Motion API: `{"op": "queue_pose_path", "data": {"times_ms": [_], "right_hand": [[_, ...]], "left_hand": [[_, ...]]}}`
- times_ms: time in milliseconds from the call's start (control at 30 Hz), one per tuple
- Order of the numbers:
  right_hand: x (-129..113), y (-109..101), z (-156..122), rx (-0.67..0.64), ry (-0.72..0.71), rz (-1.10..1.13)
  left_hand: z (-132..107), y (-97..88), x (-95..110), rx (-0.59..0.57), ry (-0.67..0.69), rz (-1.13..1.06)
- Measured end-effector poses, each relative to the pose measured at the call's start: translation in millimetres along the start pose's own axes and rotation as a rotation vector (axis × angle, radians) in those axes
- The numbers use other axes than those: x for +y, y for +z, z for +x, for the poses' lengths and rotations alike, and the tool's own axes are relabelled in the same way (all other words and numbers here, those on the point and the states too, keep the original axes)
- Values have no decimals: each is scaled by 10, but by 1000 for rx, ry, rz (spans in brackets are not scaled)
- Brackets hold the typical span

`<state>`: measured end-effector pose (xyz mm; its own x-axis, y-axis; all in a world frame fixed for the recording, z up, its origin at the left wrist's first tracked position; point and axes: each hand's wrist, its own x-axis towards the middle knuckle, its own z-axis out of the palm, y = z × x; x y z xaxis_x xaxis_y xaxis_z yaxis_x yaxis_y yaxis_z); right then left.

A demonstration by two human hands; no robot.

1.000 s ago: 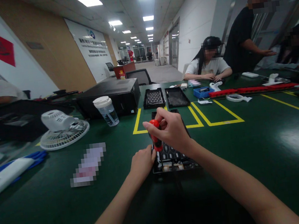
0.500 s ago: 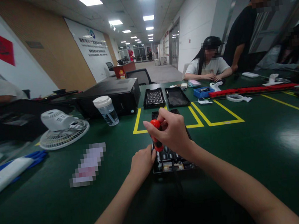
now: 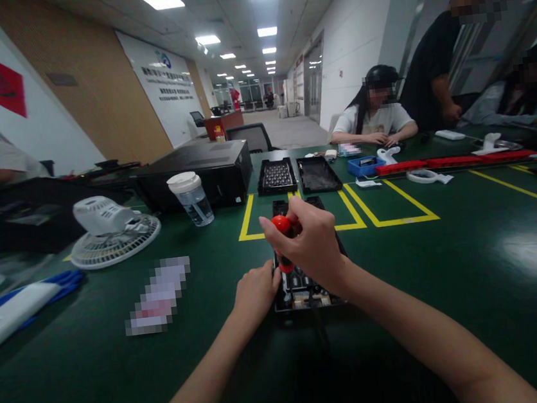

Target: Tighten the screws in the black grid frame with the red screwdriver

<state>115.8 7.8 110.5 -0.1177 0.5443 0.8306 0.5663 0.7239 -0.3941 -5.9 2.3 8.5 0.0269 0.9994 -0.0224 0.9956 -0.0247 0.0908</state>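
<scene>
A black open case (image 3: 301,280) with rows of round cells and a pale strip of parts lies on the table in front of me. My left hand (image 3: 257,287) is closed on its left edge, the thumb along the rim. Above the case, my right hand (image 3: 312,235) is wrapped round the red and black handle of a screwdriver (image 3: 281,226), which stands nearly upright over the left half. The screwdriver's tip is too dark to make out. My right hand hides much of the case's far and right parts.
Beyond the yellow tape are a black tray of cells (image 3: 276,176) and a black lid-like tray (image 3: 318,174). To the left stand a lidded cup (image 3: 191,200), a white fan (image 3: 112,235) and a pixelated flat item (image 3: 159,297). A blue box (image 3: 365,166) and co-workers are at right.
My right hand has shifted and turned slightly at the screwdriver handle. The left hand and the case keep their place. The standing person at right has moved an arm.
</scene>
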Motion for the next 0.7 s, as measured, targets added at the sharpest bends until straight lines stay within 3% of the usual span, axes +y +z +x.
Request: {"op": "queue_pose_path", "data": {"times_ms": [467,700], "right_hand": [[-38,23,-31,11,7,9],[-13,58,-20,-44,76,145]], "left_hand": [[11,25,-9,24,31,12],[-13,-8,1,14,16,2]]}}
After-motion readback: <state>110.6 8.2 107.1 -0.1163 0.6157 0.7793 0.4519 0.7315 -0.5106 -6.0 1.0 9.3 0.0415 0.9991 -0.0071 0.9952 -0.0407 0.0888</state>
